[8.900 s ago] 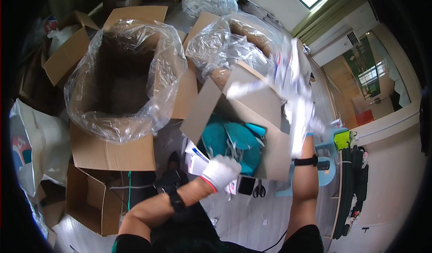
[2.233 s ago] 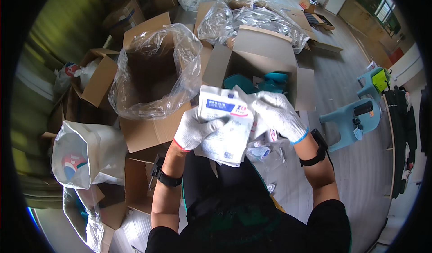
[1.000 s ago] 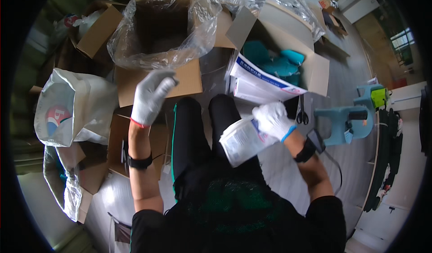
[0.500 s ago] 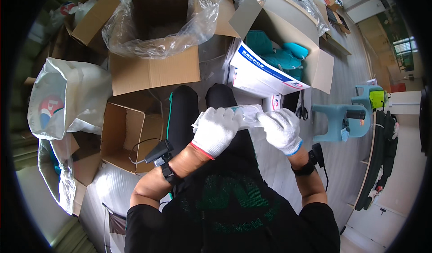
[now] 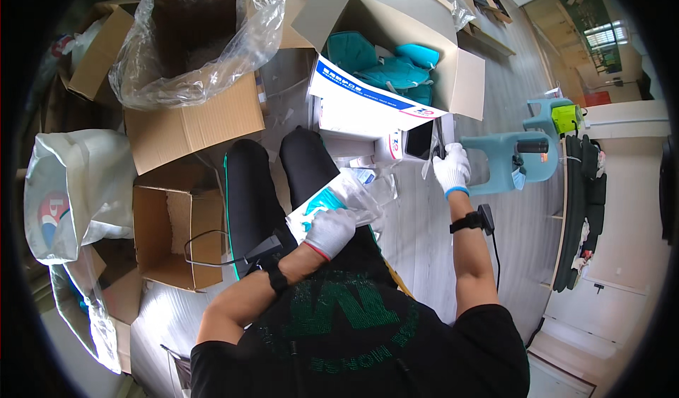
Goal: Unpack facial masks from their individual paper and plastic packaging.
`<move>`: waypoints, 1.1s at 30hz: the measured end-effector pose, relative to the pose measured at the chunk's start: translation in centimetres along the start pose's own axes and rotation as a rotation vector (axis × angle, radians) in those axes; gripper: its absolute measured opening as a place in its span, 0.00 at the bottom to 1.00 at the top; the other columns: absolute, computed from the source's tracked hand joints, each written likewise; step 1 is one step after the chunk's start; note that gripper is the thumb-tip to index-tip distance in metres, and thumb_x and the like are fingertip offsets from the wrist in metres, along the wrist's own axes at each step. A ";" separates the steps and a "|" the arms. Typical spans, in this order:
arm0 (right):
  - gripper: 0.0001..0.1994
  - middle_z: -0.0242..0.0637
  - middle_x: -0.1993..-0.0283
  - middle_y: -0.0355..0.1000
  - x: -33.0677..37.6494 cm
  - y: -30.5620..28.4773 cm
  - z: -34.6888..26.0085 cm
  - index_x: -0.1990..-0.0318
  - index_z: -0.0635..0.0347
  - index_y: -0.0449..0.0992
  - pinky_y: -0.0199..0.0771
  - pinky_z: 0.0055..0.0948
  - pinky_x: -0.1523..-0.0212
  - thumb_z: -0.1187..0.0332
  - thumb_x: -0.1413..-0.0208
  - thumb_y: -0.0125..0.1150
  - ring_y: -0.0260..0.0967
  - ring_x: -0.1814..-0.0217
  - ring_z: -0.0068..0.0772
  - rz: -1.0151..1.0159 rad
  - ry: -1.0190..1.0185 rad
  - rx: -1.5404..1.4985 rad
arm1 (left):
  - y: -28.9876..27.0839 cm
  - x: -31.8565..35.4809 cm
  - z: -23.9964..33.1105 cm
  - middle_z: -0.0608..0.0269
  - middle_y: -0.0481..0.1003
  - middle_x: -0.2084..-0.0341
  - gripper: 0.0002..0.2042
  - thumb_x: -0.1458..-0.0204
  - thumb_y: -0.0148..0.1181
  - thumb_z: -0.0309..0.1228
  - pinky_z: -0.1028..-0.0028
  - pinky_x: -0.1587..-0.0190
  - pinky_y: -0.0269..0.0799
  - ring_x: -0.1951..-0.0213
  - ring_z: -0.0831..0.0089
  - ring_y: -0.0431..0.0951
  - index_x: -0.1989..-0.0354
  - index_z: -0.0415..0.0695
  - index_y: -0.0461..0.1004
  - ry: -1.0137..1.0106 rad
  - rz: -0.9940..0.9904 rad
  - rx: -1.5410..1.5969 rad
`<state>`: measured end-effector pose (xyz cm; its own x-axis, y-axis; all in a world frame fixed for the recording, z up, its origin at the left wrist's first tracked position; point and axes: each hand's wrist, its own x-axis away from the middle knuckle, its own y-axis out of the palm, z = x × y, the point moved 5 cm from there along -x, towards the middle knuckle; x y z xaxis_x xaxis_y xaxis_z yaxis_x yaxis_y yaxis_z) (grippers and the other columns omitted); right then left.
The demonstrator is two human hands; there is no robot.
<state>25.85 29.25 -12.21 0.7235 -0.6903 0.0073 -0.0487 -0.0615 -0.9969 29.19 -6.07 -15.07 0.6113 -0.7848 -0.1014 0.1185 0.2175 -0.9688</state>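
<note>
My left hand (image 5: 331, 233), in a white knit glove with a red cuff, grips the near end of a clear plastic bag (image 5: 362, 201) over my lap. Inside the bag lies something teal, folded like a face mask (image 5: 325, 203), beside white material. My right hand (image 5: 453, 169), in a white glove with a blue cuff, is stretched out to the right. Its fingers are closed around the handle end of dark scissors (image 5: 439, 143) beside the small white box. The glove hides most of the scissors. A thin clear plastic scrap (image 5: 426, 169) hangs by these fingers.
An open white carton (image 5: 375, 108) with several teal masks (image 5: 399, 74) stands ahead. Left are a plastic-lined cardboard box (image 5: 194, 125), a smaller open box (image 5: 152, 217) and a white sack (image 5: 95, 171). A dark flat device (image 5: 419, 140) lies before a blue stool (image 5: 498, 154).
My right hand has let go of the bag and moved right to the scissors. The left hand still holds the bag, now lower, with teal showing. The view has shifted.
</note>
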 end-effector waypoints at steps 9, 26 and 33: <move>0.28 0.49 0.41 0.72 0.4 1.4 1.1 0.43 0.57 0.72 0.75 0.47 0.40 0.61 0.51 0.75 0.73 0.39 0.54 -0.061 0.102 0.014 | -1.1 0.3 -0.3 0.65 0.73 0.76 0.03 0.52 0.59 0.29 0.68 0.72 0.75 0.71 0.69 0.79 0.69 0.48 0.74 0.018 -0.008 0.039; 0.14 0.31 0.65 0.73 22.3 -5.7 -8.4 0.47 0.65 0.74 0.66 0.16 0.73 0.65 0.33 0.58 0.75 0.68 0.22 -1.141 0.266 -1.444 | -5.8 -6.3 -7.3 0.62 0.74 0.76 0.03 0.53 0.60 0.30 0.64 0.75 0.74 0.71 0.68 0.79 0.70 0.47 0.77 -0.062 0.172 -0.232; 0.20 0.33 0.62 0.74 20.6 -3.0 -11.4 0.47 0.66 0.76 0.70 0.19 0.70 0.57 0.36 0.65 0.74 0.69 0.23 -1.074 0.240 -1.406 | -4.4 -5.0 -4.2 0.64 0.73 0.77 0.03 0.54 0.61 0.29 0.67 0.76 0.73 0.70 0.68 0.79 0.75 0.45 0.77 0.071 0.072 -0.235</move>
<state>33.05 7.05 -8.22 0.7302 -0.0082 0.6832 -0.2556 -0.9306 0.2620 22.28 -5.56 -11.23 0.5540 -0.8130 -0.1796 -0.1137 0.1398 -0.9836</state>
